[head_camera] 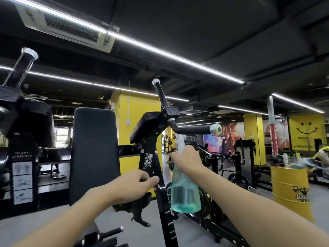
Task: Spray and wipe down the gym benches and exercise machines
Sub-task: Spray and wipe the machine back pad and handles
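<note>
The left hand (pixel 131 186), in the lower middle of the frame, is curling its fingers round a crumpled black cloth (pixel 139 211) and holding it against the slanted black steel machine frame (pixel 164 207). Its thumb is lying on the frame's edge, and the loose end of the cloth is hanging below the palm. The right hand (pixel 187 158), just right of centre, is gripping the neck of a translucent teal plastic spray bottle (pixel 185 195). The bottle is hanging upright just beside the frame, with its pale nozzle pointing up and to the left. Whether a finger is squeezing the trigger cannot be told. A white-lettered "Hammer Strength" label (pixel 149 160) is running along the frame above the left hand. Above both hands, a bent black handlebar with a chrome end cap (pixel 195 130) is reaching to the right from the top of the frame, and a straight black grip (pixel 160 93) is rising from the same joint. Left of the frame, the tall black padded bench back (pixel 94 148) is standing upright. Near the right edge, a yellow steel drum (pixel 289 189) is standing on the grey floor (pixel 26 227) with bottles crowding its lid. Behind the machine a yellow pillar (pixel 138 111) is showing, and at far right a yellow wall with a black smiley face (pixel 307 130).
</note>
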Demonstrator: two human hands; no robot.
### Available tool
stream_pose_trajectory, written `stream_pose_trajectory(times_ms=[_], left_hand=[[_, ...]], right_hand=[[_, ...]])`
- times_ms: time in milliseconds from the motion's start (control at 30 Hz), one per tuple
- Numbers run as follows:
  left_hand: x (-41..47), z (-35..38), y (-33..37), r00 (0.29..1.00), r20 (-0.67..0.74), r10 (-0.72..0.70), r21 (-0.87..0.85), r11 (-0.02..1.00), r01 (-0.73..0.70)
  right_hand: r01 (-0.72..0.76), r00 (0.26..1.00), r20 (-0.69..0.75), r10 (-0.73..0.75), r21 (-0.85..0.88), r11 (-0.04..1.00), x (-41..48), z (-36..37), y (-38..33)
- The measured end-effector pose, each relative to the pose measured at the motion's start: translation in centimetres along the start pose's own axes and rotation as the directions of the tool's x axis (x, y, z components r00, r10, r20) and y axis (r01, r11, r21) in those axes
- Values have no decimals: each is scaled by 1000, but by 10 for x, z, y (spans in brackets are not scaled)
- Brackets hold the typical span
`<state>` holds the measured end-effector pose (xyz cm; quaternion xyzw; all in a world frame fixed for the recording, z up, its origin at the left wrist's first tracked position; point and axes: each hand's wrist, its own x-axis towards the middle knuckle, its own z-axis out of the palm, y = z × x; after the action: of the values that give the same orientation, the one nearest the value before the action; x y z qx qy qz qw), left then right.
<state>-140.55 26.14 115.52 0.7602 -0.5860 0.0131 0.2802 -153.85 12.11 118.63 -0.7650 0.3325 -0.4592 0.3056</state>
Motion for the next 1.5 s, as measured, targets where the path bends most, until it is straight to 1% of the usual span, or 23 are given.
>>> stream_pose_trajectory(times_ms=[167, 233, 267, 367, 467, 533, 667, 700, 767, 833, 900, 967, 1033, 1100, 1200, 1267, 1367, 1500], left_hand=[[5, 3, 16, 997, -46, 56, 46, 997, -54], [10, 7, 29, 995, -57, 85, 40, 996, -83], [13, 9, 35, 994, -64, 92, 35, 995, -90], [25, 12, 56, 987, -106, 124, 53, 992, -119], [42, 13, 77, 968, -201, 153, 56, 988, -144], [57, 13, 93, 952, -265, 154, 51, 988, -146], [90, 19, 124, 919, -361, 161, 107, 986, -130], [97, 20, 130, 909, -383, 162, 125, 985, -122], [118, 31, 147, 889, -431, 153, 180, 980, -81], [138, 39, 161, 869, -477, 130, 234, 972, -17], [157, 47, 174, 857, -509, 81, 257, 965, 61], [169, 53, 182, 850, -527, 18, 262, 955, 142], [177, 59, 187, 838, -545, -42, 256, 943, 214], [184, 66, 190, 817, -575, -52, 276, 927, 253], [190, 71, 192, 767, -640, -47, 315, 894, 317], [194, 73, 193, 741, -669, -67, 316, 876, 365], [197, 73, 194, 725, -680, -111, 326, 840, 434], [198, 73, 195, 698, -703, -134, 300, 834, 462]], right_hand=[[-1, 995, -104, -3, -42, 999, -15, -19, 12], [-3, 993, -121, -6, -76, 997, -20, -31, 19], [-3, 994, -111, -5, -75, 997, -21, -37, 22], [15, 998, -65, -15, -1, 1000, -21, -54, 30], [55, 998, -36, -53, 76, 996, -16, -70, 40], [35, 999, -4, -35, 122, 992, -9, -82, 51], [3, 998, 68, -10, 109, 994, 15, -107, 83], [8, 996, 87, -19, 132, 991, 21, -113, 90], [32, 989, 134, -58, 188, 982, 42, -127, 115], [69, 976, 191, -108, 198, 978, 65, -139, 134], [124, 943, 281, -181, 207, 970, 89, -152, 149], [161, 895, 367, -254, 267, 950, 108, -160, 155], [210, 842, 422, -338, 320, 924, 124, -165, 160], [247, 789, 456, -412, 378, 892, 138, -168, 164], [292, 706, 502, -500, 436, 851, 150, -161, 168], [307, 707, 492, -508, 434, 847, 158, -152, 168], [297, 740, 465, -486, 423, 856, 175, -139, 170], [197, 734, 503, -457, 485, 852, 204, -124, 168]])
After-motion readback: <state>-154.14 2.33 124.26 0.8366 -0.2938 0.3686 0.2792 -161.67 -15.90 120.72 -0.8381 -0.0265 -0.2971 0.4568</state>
